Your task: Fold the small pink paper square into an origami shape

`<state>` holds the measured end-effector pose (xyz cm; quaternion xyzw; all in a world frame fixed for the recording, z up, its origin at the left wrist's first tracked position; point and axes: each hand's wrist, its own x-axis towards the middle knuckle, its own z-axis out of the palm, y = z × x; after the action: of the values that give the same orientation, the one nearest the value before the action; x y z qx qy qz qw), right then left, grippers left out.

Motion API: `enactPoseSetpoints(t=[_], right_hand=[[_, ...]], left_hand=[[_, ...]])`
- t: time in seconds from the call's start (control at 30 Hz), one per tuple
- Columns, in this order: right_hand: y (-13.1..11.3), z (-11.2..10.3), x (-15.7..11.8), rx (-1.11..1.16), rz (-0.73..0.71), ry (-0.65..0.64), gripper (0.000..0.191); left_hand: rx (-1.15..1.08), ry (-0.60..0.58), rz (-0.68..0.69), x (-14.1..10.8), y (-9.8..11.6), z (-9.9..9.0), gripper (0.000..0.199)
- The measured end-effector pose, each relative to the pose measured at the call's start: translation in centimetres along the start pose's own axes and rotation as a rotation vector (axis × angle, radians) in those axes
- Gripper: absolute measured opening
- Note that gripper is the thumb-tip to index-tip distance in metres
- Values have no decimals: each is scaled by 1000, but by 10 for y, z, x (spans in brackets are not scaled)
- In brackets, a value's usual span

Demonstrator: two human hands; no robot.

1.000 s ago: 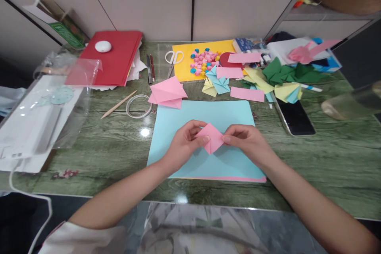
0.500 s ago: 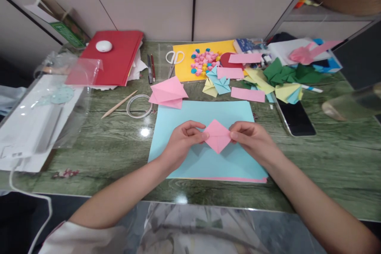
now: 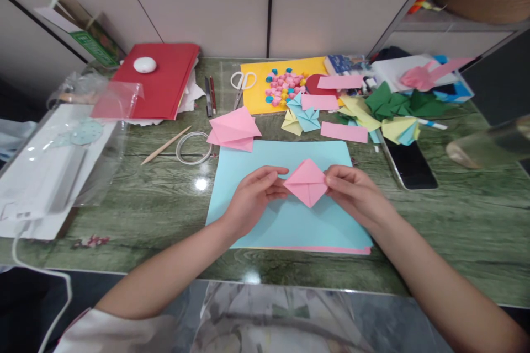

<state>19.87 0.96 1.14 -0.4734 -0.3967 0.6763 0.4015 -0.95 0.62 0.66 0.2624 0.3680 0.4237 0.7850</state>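
While both my hands pinch the pink fold, it sits a little above the blue sheet, at the centre of the frame. My left hand holds its left corner between thumb and fingertips, closed on the paper; my right hand grips the right corner the same way. Compared with a second ago the fold has drifted up and to the right, and it now reads as a flatter, wider diamond with a crease running across it, upper half lighter than the lower. I judge from this that I have been turning and straightening it between my fingers, so the shape is squared up and ready for its next crease.

Beyond the blue sheet, toward the upper left of it, lies a larger pink piece, already folded, with a tape ring and a wooden stick beside it on the desk. Further up are scissors on a yellow sheet strewn with small paper hearts. Right of centre a phone lies dark, near green and yellow folded scraps. A red folder sits at the upper left.
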Motion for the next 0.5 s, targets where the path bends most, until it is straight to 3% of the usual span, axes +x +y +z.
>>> enactPoseSetpoints(t=[0.23,0.5], right_hand=[[2,3,0,-60,-16,-1,18],[2,10,-5,-408,-102,-14,19]], left_hand=[[-3,-85,-27,-4,1,5,22],[125,-132,-58,-5,-3,4,31]])
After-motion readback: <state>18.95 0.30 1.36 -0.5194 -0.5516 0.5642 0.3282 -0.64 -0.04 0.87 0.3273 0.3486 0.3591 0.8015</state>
